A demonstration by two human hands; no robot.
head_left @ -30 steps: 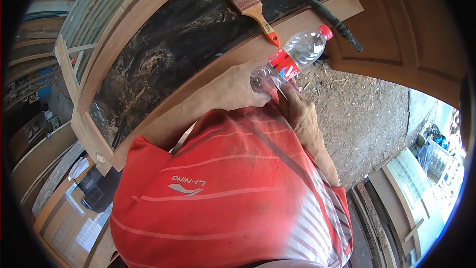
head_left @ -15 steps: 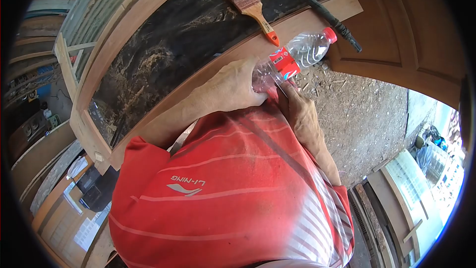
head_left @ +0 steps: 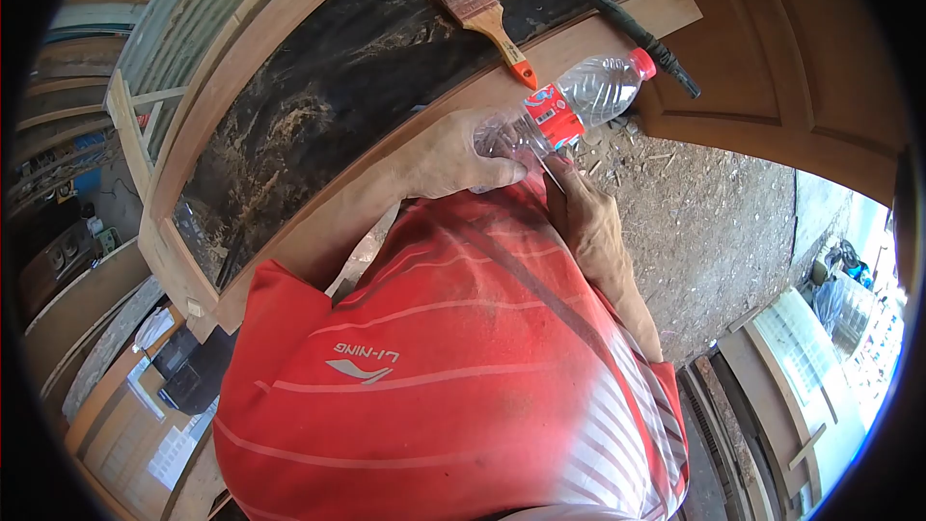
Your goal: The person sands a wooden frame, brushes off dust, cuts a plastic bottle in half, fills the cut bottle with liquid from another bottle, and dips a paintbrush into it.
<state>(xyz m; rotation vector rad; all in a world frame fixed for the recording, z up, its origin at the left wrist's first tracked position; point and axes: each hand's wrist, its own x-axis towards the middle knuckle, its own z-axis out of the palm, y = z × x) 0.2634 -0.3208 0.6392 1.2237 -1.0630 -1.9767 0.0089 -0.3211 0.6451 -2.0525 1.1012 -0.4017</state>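
Observation:
A clear plastic bottle (head_left: 598,95) with a red cap and a red label lies tilted, its cap pointing up and to the right. My left hand (head_left: 463,156) is closed around its base end, the thumb laid across the near side. Close by the bottle's lower side, below the label, my right hand (head_left: 586,207) is closed in a pinch. A thin, pale, blade-like edge (head_left: 552,174) shows at its fingertips against the bottle; its handle is hidden in the hand.
A paintbrush (head_left: 487,24) and a dark-handled hammer (head_left: 608,10) lie on a wooden frame with a dark dusty panel (head_left: 367,48). A brown panelled door (head_left: 772,68) stands at the right. Wood scraps litter the floor (head_left: 694,222).
My left hand has moved slightly left and down along the base, its thumb now showing across the bottle. The bottle has turned a little. My right hand stays nearly in place.

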